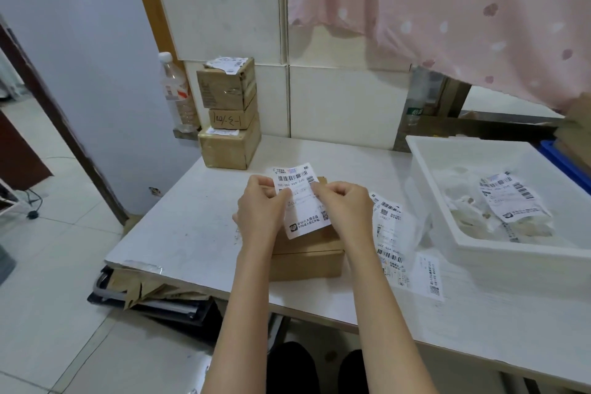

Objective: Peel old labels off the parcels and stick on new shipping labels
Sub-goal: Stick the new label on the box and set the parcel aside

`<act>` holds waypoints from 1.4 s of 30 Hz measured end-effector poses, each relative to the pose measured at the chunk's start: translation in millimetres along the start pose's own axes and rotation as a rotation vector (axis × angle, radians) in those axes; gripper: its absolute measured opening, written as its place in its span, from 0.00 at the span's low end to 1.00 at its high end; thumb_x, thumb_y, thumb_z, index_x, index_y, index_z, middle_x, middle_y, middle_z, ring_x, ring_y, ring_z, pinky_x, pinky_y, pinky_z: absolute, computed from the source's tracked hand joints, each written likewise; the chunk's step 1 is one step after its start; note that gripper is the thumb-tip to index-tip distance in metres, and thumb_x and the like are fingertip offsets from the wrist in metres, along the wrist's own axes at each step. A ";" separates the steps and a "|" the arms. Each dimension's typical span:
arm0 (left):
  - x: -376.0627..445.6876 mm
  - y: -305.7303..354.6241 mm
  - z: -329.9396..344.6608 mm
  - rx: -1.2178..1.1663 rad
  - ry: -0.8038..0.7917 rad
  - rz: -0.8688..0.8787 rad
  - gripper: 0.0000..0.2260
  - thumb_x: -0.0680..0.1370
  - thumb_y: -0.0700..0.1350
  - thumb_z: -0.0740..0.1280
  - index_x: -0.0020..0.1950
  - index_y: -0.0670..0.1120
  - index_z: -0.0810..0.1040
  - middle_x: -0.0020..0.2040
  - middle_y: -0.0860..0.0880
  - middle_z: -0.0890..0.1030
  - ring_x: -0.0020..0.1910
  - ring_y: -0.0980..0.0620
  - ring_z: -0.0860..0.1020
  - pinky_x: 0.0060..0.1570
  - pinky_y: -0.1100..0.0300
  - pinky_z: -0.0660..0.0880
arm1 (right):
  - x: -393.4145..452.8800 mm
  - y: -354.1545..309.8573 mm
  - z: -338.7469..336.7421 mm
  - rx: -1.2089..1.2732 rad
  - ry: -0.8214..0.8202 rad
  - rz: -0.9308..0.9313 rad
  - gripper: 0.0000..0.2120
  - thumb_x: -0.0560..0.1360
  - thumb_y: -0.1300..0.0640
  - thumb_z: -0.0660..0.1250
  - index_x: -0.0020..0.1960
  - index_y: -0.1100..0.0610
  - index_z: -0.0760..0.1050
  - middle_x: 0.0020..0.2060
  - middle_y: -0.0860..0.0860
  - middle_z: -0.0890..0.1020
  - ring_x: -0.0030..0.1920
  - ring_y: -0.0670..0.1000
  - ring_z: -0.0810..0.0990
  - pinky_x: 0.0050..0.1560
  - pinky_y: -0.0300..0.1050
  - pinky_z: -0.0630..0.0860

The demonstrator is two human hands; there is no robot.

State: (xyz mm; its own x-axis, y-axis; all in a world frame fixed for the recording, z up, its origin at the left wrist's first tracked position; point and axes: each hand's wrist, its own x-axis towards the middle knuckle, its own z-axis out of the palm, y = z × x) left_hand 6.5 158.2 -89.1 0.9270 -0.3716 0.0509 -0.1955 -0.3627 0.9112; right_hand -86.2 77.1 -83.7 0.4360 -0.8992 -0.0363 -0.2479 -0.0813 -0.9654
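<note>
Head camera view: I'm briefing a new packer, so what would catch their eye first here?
Both hands, left hand and right hand, pinch a white shipping label above a brown parcel at the table's middle. Three stacked boxes stand at the far left corner, and a white bin holding bagged, labelled parcels sits right.

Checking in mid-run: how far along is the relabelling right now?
Looks done: three stacked boxes by the wall, two showing labels, and a labelled bag in the white bin. In hand: left hand and right hand both pinch a shipping label above the cardboard box; not stuck down yet. Left: that box, plus the loose label sheets beside it.
</note>
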 end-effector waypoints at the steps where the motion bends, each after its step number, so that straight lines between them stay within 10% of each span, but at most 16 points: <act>1: 0.1 -0.8 0.2 0.037 0.003 0.018 0.08 0.76 0.45 0.69 0.53 0.49 0.73 0.39 0.58 0.75 0.45 0.54 0.75 0.57 0.53 0.66 | -0.2 0.0 -0.1 -0.035 0.003 0.001 0.09 0.72 0.49 0.72 0.37 0.53 0.81 0.31 0.45 0.82 0.37 0.48 0.80 0.43 0.46 0.76; 19: 5.9 -13.1 5.6 0.206 0.096 0.147 0.08 0.72 0.42 0.69 0.48 0.49 0.73 0.41 0.53 0.80 0.50 0.50 0.77 0.54 0.53 0.63 | 7.1 -2.4 15.5 -0.491 0.040 0.015 0.12 0.68 0.58 0.69 0.28 0.55 0.70 0.27 0.49 0.74 0.33 0.55 0.74 0.29 0.39 0.64; 35: 8.4 -19.1 5.7 0.264 0.112 0.099 0.20 0.69 0.46 0.75 0.56 0.46 0.72 0.57 0.48 0.66 0.60 0.46 0.66 0.54 0.56 0.68 | 2.4 -3.8 18.7 -0.629 0.023 -0.041 0.06 0.68 0.56 0.71 0.43 0.57 0.80 0.40 0.51 0.83 0.40 0.55 0.77 0.37 0.41 0.67; 42: 4.2 -17.8 4.5 0.294 0.068 0.092 0.12 0.72 0.46 0.72 0.55 0.54 0.79 0.61 0.49 0.68 0.63 0.45 0.65 0.57 0.56 0.63 | 2.3 -5.1 17.1 -0.642 0.091 -0.056 0.24 0.69 0.54 0.74 0.57 0.59 0.65 0.38 0.49 0.74 0.40 0.54 0.75 0.31 0.43 0.62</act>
State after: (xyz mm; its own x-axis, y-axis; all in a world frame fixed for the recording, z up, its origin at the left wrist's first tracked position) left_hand 12.4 159.2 -107.0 0.9187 -0.3594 0.1639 -0.3541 -0.5655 0.7448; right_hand -69.1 82.8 -83.3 0.3949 -0.9168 0.0591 -0.7071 -0.3444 -0.6176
